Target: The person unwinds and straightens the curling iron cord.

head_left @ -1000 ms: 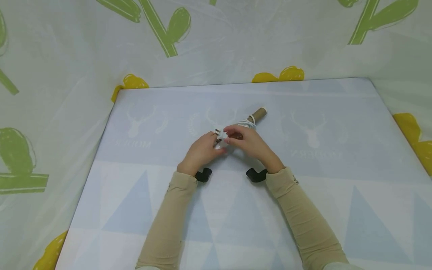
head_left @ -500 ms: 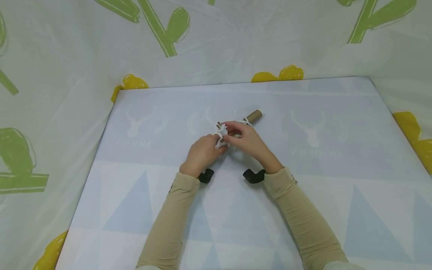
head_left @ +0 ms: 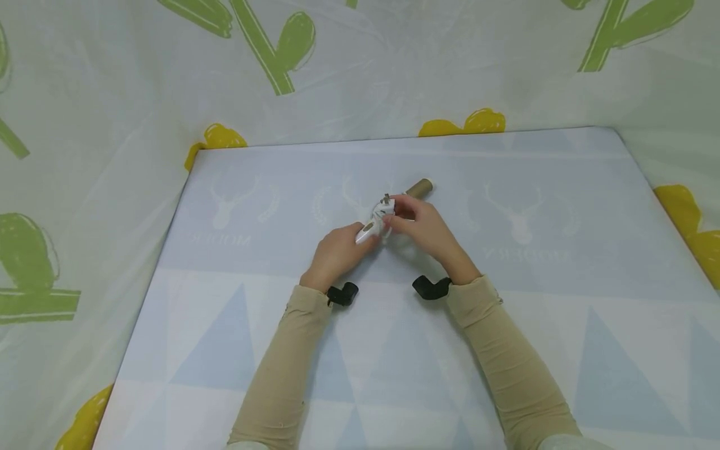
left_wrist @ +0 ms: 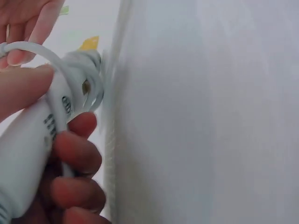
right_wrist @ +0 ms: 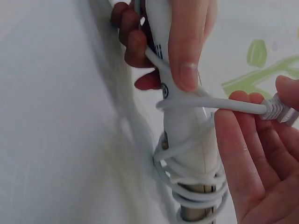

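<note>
- Our left hand (head_left: 337, 251) grips the curling iron (right_wrist: 180, 140) by its white handle, between both hands.
- Our right hand (head_left: 419, 225) pinches the cord (right_wrist: 233, 106) near its plug, mid-wrap.
- Next, we judge, another snug loop is needed.

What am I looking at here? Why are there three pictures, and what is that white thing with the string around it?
These are a person's two bare hands, filmed by three small cameras at once. The big picture comes from a camera worn on the head, looking down at a pale blue mat with deer shapes. The other two come from cameras strapped to the wrists, so they show the hands very close up.

The white thing is a curling iron, a tool for hair, with a brown barrel at its far end. The "string" is its white power cord, coiled around it. The left hand grips the handle. The right hand pinches the cord's end by the plug with its fingers.
</note>
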The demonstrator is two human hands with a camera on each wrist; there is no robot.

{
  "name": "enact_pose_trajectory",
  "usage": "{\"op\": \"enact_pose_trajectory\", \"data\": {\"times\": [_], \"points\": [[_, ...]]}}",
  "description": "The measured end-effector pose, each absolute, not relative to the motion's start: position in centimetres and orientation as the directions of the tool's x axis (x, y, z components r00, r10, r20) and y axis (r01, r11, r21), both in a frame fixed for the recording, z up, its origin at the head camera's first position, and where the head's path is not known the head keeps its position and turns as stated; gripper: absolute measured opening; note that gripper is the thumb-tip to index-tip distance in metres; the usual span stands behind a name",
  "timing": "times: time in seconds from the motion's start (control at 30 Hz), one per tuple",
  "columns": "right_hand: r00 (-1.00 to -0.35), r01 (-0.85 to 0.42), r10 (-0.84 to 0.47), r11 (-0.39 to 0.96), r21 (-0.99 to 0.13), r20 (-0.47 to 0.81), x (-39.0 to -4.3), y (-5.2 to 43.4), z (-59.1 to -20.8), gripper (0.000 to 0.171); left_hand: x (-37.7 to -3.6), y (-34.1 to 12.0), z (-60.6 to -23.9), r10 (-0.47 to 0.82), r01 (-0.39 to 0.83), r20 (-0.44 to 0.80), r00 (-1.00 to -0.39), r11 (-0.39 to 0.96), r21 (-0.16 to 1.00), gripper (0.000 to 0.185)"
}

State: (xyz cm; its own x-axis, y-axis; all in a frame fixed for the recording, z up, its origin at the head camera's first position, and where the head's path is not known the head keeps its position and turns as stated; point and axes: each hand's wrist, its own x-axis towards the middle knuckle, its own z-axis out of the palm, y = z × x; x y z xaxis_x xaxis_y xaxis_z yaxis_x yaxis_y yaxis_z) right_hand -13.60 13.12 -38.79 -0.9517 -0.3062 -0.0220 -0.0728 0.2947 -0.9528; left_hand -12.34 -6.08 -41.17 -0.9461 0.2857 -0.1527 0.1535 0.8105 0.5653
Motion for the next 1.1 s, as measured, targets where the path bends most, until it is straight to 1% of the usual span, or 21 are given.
{"op": "enact_pose_trajectory", "data": {"times": [0.1, 0.17, 0.37, 0.4, 0.5, 0.6, 0.63, 0.73, 0.9, 1.1], "points": [[-0.955, -0.043, -0.294, 0.233, -0.972, -0.028, -13.7, 13.6, -38.8, 0.042, -12.4, -6.2, -41.4, 0.264, 0.117, -0.156, -0.952, 0.782, 0.613, 0.041], [-0.959, -0.043, -0.281, 0.218, -0.975, -0.021, -13.8, 13.8, -38.9, 0.044, -12.5, -6.3, -41.5, 0.249, 0.098, -0.152, -0.956, 0.765, 0.637, 0.044], [-0.980, -0.048, -0.198, 0.188, -0.981, 0.010, -14.0, 14.4, -38.9, 0.037, -12.7, -6.4, -41.5, 0.165, 0.006, -0.147, -0.975, 0.685, 0.729, 0.049], [-0.983, -0.040, -0.182, 0.177, -0.983, 0.007, -14.0, 14.5, -38.9, 0.034, -12.8, -6.4, -41.5, 0.146, -0.012, -0.146, -0.978, 0.664, 0.747, 0.050], [-0.989, -0.011, -0.147, 0.139, -0.990, -0.010, -14.2, 14.6, -39.0, 0.036, -13.0, -6.5, -41.6, 0.110, -0.051, -0.145, -0.983, 0.601, 0.798, 0.055], [-0.992, 0.034, -0.116, 0.072, -0.997, -0.042, -14.5, 14.7, -39.3, 0.040, -13.1, -6.7, -41.5, 0.095, -0.070, -0.144, -0.985, 0.544, 0.836, 0.058], [-0.993, 0.048, -0.109, 0.057, -0.997, -0.054, -14.5, 14.9, -39.4, 0.043, -13.2, -6.7, -41.5, 0.097, -0.072, -0.144, -0.985, 0.527, 0.847, 0.060], [-0.991, 0.102, -0.088, 0.013, -0.995, -0.103, -14.7, 15.3, -39.8, 0.044, -13.2, -6.7, -41.2, 0.103, -0.075, -0.144, -0.984, 0.492, 0.868, 0.061], [-0.980, 0.182, -0.074, 0.023, -0.983, -0.184, -15.1, 16.2, -40.4, 0.045, -13.2, -6.8, -41.2, 0.160, -0.065, -0.157, -0.975, 0.467, 0.882, 0.059], [-0.979, 0.194, -0.060, 0.008, -0.981, -0.194, -15.3, 17.4, -40.7, 0.045, -13.1, -6.9, -41.3, 0.231, -0.051, -0.167, -0.959, 0.437, 0.898, 0.054]]}}
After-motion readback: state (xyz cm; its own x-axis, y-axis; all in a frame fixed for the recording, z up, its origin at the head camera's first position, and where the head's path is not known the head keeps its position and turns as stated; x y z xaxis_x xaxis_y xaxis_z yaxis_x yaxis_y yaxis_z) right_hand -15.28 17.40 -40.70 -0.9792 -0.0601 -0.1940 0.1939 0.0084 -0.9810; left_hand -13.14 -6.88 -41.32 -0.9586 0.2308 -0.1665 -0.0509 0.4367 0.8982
